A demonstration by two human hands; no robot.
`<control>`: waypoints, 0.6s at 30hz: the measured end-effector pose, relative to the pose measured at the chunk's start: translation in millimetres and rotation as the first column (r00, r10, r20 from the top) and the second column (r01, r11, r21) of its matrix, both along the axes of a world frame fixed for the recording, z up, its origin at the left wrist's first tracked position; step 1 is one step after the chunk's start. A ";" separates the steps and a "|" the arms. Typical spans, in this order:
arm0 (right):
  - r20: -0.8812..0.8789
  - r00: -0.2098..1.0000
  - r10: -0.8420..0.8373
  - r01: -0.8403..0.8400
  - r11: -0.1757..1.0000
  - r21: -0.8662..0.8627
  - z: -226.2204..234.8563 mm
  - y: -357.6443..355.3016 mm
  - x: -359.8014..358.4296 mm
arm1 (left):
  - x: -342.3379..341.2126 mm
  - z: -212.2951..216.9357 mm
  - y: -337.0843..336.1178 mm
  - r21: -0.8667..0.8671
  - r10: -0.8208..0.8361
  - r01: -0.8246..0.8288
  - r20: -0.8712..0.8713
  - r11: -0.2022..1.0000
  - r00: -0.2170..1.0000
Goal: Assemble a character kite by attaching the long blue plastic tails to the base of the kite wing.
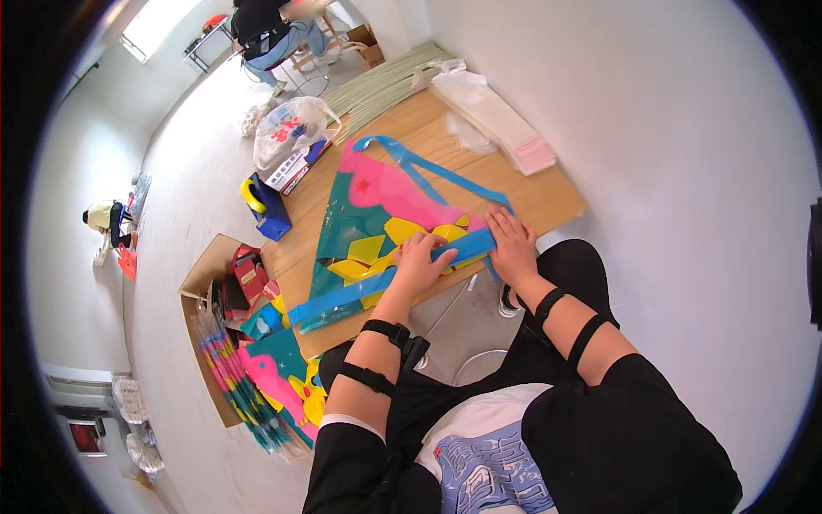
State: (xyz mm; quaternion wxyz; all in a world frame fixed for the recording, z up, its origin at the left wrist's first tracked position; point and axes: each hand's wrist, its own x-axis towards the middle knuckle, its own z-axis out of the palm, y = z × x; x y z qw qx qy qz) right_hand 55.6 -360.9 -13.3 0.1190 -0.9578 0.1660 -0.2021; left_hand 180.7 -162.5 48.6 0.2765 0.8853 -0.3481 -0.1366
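Note:
A triangular kite-like sheet (pixel 394 184) in pink, teal and yellow lies on the wooden table in front of me. Along its near edge runs a wide blue strip (pixel 342 297), and a looser blue band (pixel 454 177) loops across its far right side. My left hand (pixel 417 264) presses on the sheet at the middle of the strip, fingers bent and thumb spread apart. Over the strip's right end, by the table edge, my right hand (pixel 514 246) lies with its fingers stretched out. What is beneath both palms stays hidden.
Left of the table, an open cardboard box (pixel 224 244) holds more printed sheets and packed bundles. A blue tape dispenser (pixel 271 211), a white plastic bag (pixel 294 128) and thin pale sticks (pixel 377 92) lie along the far side. White sleeves (pixel 488 111) lie far right. Other people sit farther off.

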 end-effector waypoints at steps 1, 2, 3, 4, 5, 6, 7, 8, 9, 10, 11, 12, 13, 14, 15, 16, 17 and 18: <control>-0.009 1.000 -0.008 0.008 1.000 0.019 -0.7 -0.4 0.1 | 0.6 -2.5 -4.0 -0.017 -0.011 0.011 0.012 1.000 1.000; 0.015 1.000 -0.004 0.003 1.000 0.016 -1.4 -0.7 0.0 | 1.1 -5.3 -6.0 0.035 0.013 -0.013 0.001 0.999 1.000; 0.039 0.999 -0.005 0.003 0.999 0.046 -1.8 -0.8 0.3 | 2.2 -8.1 -6.9 0.095 0.037 -0.037 -0.002 0.995 0.999; 0.054 0.998 -0.013 0.008 0.997 0.082 -1.9 -1.6 0.8 | 3.2 -10.9 -7.8 0.093 0.033 -0.032 -0.004 0.995 0.999; 0.067 0.998 -0.009 0.003 0.997 0.078 -1.8 -2.3 0.8 | 3.3 -14.1 -7.9 0.108 0.039 -0.040 0.009 0.993 0.999; 0.087 0.996 -0.006 -0.005 0.992 0.126 -1.4 -2.7 0.8 | 3.9 -17.2 -8.1 0.128 0.045 -0.048 0.026 0.991 0.999; 0.071 0.997 -0.015 0.001 0.981 0.194 -0.8 -3.6 0.8 | 4.3 -20.3 -8.4 0.123 0.045 -0.048 0.027 0.991 0.999; 0.109 0.994 -0.004 -0.015 0.985 0.174 0.3 -4.8 0.2 | 4.3 -23.3 -8.2 0.104 0.056 -0.059 0.032 0.993 0.998; 0.094 0.996 0.004 -0.026 0.971 0.237 1.6 -6.2 -0.7 | 4.5 -26.0 -8.3 0.118 0.067 -0.072 0.042 0.990 0.997; 0.054 0.999 0.004 -0.020 0.953 0.303 3.4 -7.9 -1.6 | 4.8 -28.3 -8.8 0.086 0.067 -0.070 0.039 0.994 0.997; 0.081 0.997 0.012 -0.036 0.954 0.299 5.6 -9.5 -2.7 | 5.1 -30.1 -9.5 0.094 0.076 -0.080 0.039 0.992 0.996; 0.090 0.996 0.026 -0.056 0.936 0.346 7.9 -10.6 -4.1 | 5.4 -31.6 -9.9 0.128 0.086 -0.091 0.048 0.988 0.995; 0.075 0.997 0.029 -0.057 0.915 0.400 10.6 -11.3 -5.8 | 6.1 -32.4 -10.4 0.105 0.083 -0.086 0.041 0.991 0.996; 0.100 0.994 0.037 -0.074 0.916 0.394 13.6 -11.3 -7.7 | 6.7 -32.6 -11.0 0.112 0.096 -0.096 0.004 0.989 0.995; 0.137 0.990 0.026 -0.077 0.919 0.386 16.8 -11.0 -9.7 | 7.3 -32.5 -11.6 0.136 0.110 -0.106 -0.023 0.985 0.994; 0.123 0.992 0.001 -0.051 0.917 0.396 20.2 -10.8 -11.6 | 8.0 -32.0 -12.1 0.120 0.107 -0.102 -0.031 0.988 0.994; 0.176 0.984 0.012 -0.079 0.922 0.378 23.8 -10.8 -14.4 | 8.7 -31.2 -12.5 0.134 0.106 -0.099 -0.048 0.986 0.993; 0.156 0.988 0.007 -0.060 0.939 0.338 27.3 -11.2 -17.7 | 9.8 -30.0 -13.0 0.162 0.103 -0.094 -0.051 0.982 0.993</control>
